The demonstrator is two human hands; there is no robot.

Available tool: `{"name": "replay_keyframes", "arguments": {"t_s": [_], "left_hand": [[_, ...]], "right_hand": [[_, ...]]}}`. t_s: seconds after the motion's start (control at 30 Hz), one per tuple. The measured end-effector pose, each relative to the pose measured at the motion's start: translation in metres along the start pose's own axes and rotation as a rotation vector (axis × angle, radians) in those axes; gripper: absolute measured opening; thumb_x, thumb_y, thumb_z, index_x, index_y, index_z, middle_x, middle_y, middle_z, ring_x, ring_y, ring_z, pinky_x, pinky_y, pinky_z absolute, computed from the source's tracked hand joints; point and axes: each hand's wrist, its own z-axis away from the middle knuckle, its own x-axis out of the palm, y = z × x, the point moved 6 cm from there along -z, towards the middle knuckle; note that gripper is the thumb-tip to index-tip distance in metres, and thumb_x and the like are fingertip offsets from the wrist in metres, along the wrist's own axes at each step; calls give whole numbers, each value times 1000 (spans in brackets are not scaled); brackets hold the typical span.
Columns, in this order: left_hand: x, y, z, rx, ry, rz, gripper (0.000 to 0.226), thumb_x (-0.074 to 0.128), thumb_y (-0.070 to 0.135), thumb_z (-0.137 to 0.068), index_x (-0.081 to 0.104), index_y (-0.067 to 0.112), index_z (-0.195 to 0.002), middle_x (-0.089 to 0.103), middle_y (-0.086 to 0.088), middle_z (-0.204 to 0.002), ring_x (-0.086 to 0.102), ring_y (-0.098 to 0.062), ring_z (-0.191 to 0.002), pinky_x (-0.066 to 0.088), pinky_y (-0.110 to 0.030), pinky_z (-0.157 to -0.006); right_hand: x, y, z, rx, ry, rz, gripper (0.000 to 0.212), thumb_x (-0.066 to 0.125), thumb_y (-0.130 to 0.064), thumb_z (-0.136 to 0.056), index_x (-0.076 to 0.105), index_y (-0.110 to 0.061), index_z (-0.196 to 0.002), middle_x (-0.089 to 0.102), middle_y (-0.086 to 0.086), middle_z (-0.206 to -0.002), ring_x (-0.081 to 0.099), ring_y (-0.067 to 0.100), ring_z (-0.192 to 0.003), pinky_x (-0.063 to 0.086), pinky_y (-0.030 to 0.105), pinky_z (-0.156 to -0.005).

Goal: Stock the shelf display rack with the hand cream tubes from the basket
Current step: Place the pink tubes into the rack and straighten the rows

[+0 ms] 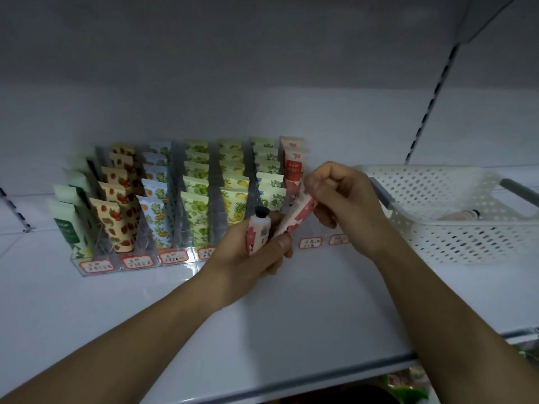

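Observation:
A clear display rack (100, 265) stands on the white shelf, its lanes holding several patterned hand cream tubes. The rightmost filled lane holds pink tubes (293, 170). My left hand (250, 258) grips a pink tube (258, 231) with its black cap up, in front of the rack. A second pink tube (297, 218) slants between both hands; my right hand (341, 196) pinches its upper end. The white perforated basket (455, 237) sits to the right, with one tube (460, 214) lying inside.
Red-bordered price labels (310, 242) line the rack's front edge. The shelf's front edge (291, 383) runs below my arms, with goods on a lower level. A slotted upright (431, 103) rises at the back right. Another shelf hangs overhead.

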Motion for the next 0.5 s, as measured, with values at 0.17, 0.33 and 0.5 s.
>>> {"name": "replay_keyframes", "arguments": {"t_s": [0.17, 0.33, 0.5], "left_hand": [[-2, 9, 4, 84, 77, -3, 26, 59, 33, -91, 65, 8, -98, 66, -10, -67, 40, -16, -39, 32, -22, -42], [-11, 11, 0, 83, 168, 55, 48, 57, 53, -80, 65, 8, -94, 66, -10, -62, 38, -16, -34, 29, -17, -39], [-9, 2, 0, -1, 154, -39, 41, 59, 46, -85, 67, 8, -96, 59, -3, -60, 40, -13, -42, 30, -21, -42]], "right_hand": [[10, -6, 4, -80, -291, 46, 24, 78, -2, -78, 62, -1, -95, 64, 23, -95, 63, 26, -79, 54, 35, -67], [-4, -2, -1, -34, -169, -155, 30, 86, -3, -70, 58, -9, -81, 63, 7, -79, 61, 19, -63, 50, 30, -59], [-12, 7, -5, 32, -9, -232, 37, 75, -12, -83, 61, -4, -117, 72, 8, -104, 71, 24, -93, 55, 36, -82]]}}
